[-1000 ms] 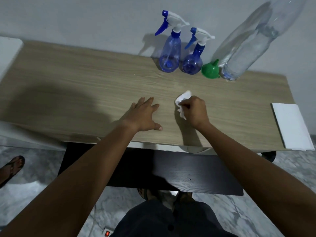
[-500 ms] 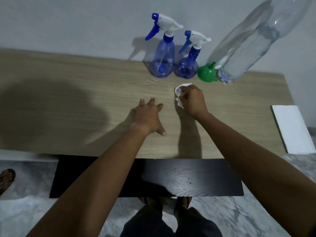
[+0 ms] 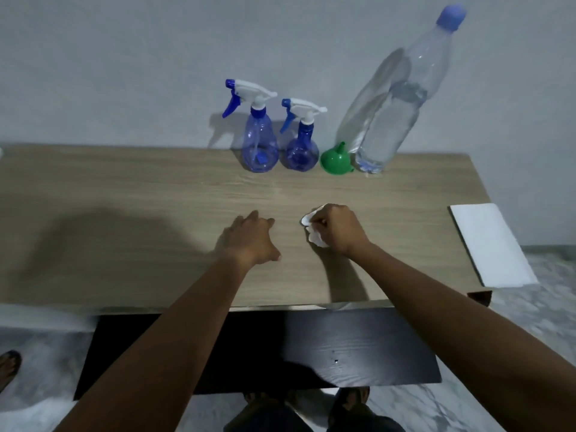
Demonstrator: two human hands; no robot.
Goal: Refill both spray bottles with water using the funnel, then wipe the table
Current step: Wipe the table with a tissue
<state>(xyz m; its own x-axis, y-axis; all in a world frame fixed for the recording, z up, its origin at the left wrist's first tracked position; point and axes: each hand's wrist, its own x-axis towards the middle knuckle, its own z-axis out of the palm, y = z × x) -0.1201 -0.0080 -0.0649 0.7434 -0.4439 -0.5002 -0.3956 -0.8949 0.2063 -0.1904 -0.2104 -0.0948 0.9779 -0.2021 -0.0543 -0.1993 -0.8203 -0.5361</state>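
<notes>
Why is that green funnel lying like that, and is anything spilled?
The green funnel sits mouth-down, spout up, between the smaller spray bottle and the water bottle. No puddle shows on the table; nothing else looks odd.

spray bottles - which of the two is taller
The left spray bottle, farthest from the green funnel. Its white trigger head sits higher against the wall than that of the rounder right spray bottle, which stands next to the funnel.

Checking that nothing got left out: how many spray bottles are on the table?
2. The taller spray bottle stands at the table's back edge by the wall; the shorter spray bottle stands just to its right, beside the green funnel. None seems hidden.
</notes>
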